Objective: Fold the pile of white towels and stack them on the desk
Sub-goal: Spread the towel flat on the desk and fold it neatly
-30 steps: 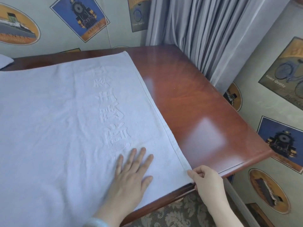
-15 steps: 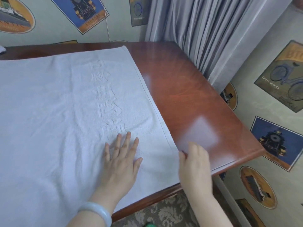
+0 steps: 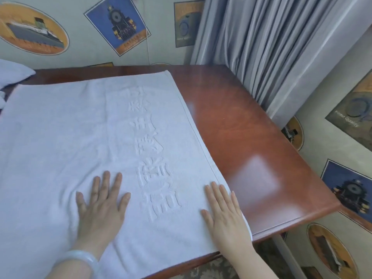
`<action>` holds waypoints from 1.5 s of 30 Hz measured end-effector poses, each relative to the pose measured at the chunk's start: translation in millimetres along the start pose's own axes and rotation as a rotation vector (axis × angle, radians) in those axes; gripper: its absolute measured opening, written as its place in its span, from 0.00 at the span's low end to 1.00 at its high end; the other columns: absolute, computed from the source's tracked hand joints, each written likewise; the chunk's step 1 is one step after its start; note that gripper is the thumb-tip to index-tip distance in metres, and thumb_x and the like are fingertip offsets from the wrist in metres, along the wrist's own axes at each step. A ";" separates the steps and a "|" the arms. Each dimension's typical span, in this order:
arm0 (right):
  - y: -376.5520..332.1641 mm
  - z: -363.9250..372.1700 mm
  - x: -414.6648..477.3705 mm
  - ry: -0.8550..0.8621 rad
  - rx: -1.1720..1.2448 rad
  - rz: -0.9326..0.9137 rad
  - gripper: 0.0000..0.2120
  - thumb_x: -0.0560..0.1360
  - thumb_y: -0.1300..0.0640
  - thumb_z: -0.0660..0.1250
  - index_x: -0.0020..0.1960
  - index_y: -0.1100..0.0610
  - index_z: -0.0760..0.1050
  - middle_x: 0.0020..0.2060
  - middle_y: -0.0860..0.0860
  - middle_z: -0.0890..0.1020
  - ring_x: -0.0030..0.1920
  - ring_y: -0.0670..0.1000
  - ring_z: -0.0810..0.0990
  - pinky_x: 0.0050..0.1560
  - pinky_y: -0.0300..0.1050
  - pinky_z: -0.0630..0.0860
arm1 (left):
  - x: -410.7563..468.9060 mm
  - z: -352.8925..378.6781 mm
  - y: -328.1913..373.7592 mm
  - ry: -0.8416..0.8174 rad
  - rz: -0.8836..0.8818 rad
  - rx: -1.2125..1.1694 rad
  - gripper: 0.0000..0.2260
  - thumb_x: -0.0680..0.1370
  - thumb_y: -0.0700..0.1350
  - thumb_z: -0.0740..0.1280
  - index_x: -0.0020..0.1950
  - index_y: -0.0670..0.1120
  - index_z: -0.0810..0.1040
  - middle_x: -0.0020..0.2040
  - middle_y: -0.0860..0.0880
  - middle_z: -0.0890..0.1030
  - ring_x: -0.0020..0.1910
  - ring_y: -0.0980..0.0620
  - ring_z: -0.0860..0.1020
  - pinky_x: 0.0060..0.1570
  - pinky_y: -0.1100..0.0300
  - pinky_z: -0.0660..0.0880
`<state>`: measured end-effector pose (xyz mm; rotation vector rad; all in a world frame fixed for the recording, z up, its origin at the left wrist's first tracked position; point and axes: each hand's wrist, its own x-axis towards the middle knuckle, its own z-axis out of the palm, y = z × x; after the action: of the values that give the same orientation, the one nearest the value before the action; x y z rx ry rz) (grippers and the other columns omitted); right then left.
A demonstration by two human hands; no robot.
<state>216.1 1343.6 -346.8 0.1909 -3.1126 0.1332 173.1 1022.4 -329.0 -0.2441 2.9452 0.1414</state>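
Note:
A large white towel [image 3: 76, 133] with raised embossed characters lies spread flat over the reddish wooden desk [image 3: 251, 141]. My left hand [image 3: 101, 204] lies palm down on it near the front edge, fingers straight and spread. Flat on the towel's near right corner is my right hand [image 3: 223, 212], fingers straight along the hem. A pale bangle circles my left wrist. More white cloth [image 3: 12, 74] shows at the far left edge of the desk.
Grey curtains [image 3: 271, 47] hang at the desk's far right corner. Wallpaper with train and ship pictures [image 3: 118, 23] covers the walls behind and to the right. The desk's right part is bare polished wood. Patterned carpet [image 3: 211, 268] shows below the front edge.
My right hand let go of the towel's corner at the desk edge and came up onto the towel, now lying flat. My left hand slid left across the cloth.

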 end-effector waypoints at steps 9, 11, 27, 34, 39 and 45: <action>-96.8 -11.9 104.7 0.164 0.132 -0.163 0.24 0.80 0.50 0.54 0.72 0.58 0.69 0.74 0.55 0.67 0.75 0.57 0.65 0.73 0.58 0.52 | 8.0 9.4 64.5 0.104 0.359 -0.001 0.28 0.83 0.58 0.42 0.75 0.49 0.70 0.76 0.49 0.67 0.76 0.46 0.63 0.69 0.36 0.57; -85.9 2.1 128.5 0.066 0.094 -0.158 0.25 0.81 0.45 0.52 0.74 0.53 0.66 0.75 0.51 0.63 0.74 0.56 0.66 0.73 0.57 0.51 | 13.1 8.5 58.1 0.131 0.302 -0.014 0.27 0.83 0.58 0.44 0.76 0.51 0.69 0.77 0.50 0.66 0.76 0.47 0.64 0.69 0.34 0.59; -120.9 7.9 180.4 -0.032 0.036 -0.013 0.27 0.80 0.40 0.49 0.73 0.49 0.70 0.73 0.53 0.71 0.73 0.59 0.62 0.68 0.70 0.53 | 18.6 16.6 -44.7 0.387 -0.144 -0.080 0.28 0.81 0.61 0.41 0.78 0.52 0.59 0.78 0.49 0.64 0.80 0.53 0.49 0.70 0.33 0.56; -116.7 12.6 182.3 -0.039 0.012 -0.005 0.30 0.81 0.36 0.41 0.76 0.47 0.66 0.77 0.50 0.65 0.75 0.57 0.62 0.69 0.69 0.56 | 76.1 0.9 -8.3 0.425 0.413 -0.032 0.32 0.67 0.56 0.60 0.72 0.51 0.68 0.77 0.51 0.66 0.80 0.52 0.50 0.72 0.43 0.52; -113.9 17.0 182.3 0.012 -0.040 -0.006 0.30 0.81 0.36 0.41 0.77 0.46 0.64 0.77 0.49 0.63 0.76 0.56 0.61 0.71 0.66 0.55 | 121.8 -8.2 -28.2 0.245 0.392 0.017 0.28 0.75 0.62 0.57 0.73 0.53 0.73 0.75 0.50 0.69 0.76 0.46 0.63 0.66 0.31 0.60; -114.4 11.5 180.5 0.010 -0.073 -0.002 0.30 0.81 0.36 0.41 0.78 0.45 0.59 0.78 0.47 0.61 0.78 0.54 0.57 0.72 0.64 0.53 | 128.2 -13.9 -84.0 0.216 0.180 -0.037 0.29 0.83 0.60 0.41 0.76 0.50 0.67 0.77 0.46 0.66 0.75 0.41 0.66 0.69 0.29 0.57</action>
<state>50.8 1207.6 -344.0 0.1914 -3.1008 0.0201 60.8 918.7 -346.2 0.0019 3.1791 0.2059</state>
